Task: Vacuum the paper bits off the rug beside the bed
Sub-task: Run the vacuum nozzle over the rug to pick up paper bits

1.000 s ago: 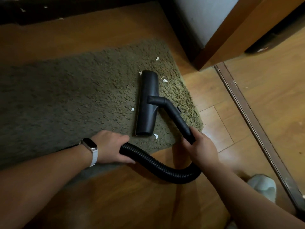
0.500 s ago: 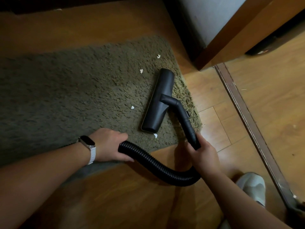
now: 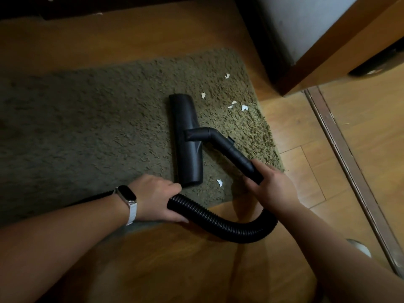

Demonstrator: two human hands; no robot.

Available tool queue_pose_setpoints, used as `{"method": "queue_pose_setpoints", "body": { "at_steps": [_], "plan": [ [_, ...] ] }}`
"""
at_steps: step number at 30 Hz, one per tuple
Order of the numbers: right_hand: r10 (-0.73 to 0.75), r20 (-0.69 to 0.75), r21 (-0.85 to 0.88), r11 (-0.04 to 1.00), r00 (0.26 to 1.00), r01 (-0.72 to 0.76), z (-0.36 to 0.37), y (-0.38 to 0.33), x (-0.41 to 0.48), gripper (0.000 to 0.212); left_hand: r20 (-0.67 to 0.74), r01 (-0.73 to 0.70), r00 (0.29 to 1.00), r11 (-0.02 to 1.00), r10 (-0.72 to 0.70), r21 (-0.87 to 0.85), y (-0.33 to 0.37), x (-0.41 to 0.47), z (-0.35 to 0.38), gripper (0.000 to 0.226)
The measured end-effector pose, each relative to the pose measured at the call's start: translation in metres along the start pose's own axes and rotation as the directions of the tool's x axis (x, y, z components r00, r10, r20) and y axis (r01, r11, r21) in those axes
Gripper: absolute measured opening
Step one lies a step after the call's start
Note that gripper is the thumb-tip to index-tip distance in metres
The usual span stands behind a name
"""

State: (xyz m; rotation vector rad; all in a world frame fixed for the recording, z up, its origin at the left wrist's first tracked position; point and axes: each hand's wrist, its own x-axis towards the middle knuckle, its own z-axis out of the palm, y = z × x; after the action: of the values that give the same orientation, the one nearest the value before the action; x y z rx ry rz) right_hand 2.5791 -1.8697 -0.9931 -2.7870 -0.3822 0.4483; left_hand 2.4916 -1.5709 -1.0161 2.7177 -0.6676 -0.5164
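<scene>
White paper bits torn, small, scattered on shaggy olive rug

Wooden plank floor, brown, boards visible at right. Dark threshold strip runs diagonally along the right side. Wooden door edge at upper right, adjoining pale grey panel. White object at lower right, partly hidden.
</scene>
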Motion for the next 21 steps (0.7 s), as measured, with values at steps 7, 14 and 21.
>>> {"method": "queue_pose_setpoints", "body": {
  "at_steps": [7, 14, 21],
  "plan": [
    [0.173, -0.086, 0.077, 0.983, 0.981, -0.167, 0.004, 0.009, -0.021, 0.037, -0.061, -0.014, 0.998, 1.000, 0.013, -0.020, -0.004, 0.000, 0.006, 0.075],
    [0.242, -0.065, 0.029, 0.970, 0.968, -0.240, 0.008, -0.005, -0.020, 0.026, 0.035, -0.030, 0.999, 1.000, 0.030, 0.003, -0.002, 0.000, -0.001, 0.064],
    [0.129, -0.024, -0.010, 0.992, 0.991, -0.129, -0.010, -0.021, 0.006, 0.025, 0.040, 0.021, 0.999, 1.000, -0.020, -0.017, -0.003, -0.001, -0.003, 0.072]
  ]
}}
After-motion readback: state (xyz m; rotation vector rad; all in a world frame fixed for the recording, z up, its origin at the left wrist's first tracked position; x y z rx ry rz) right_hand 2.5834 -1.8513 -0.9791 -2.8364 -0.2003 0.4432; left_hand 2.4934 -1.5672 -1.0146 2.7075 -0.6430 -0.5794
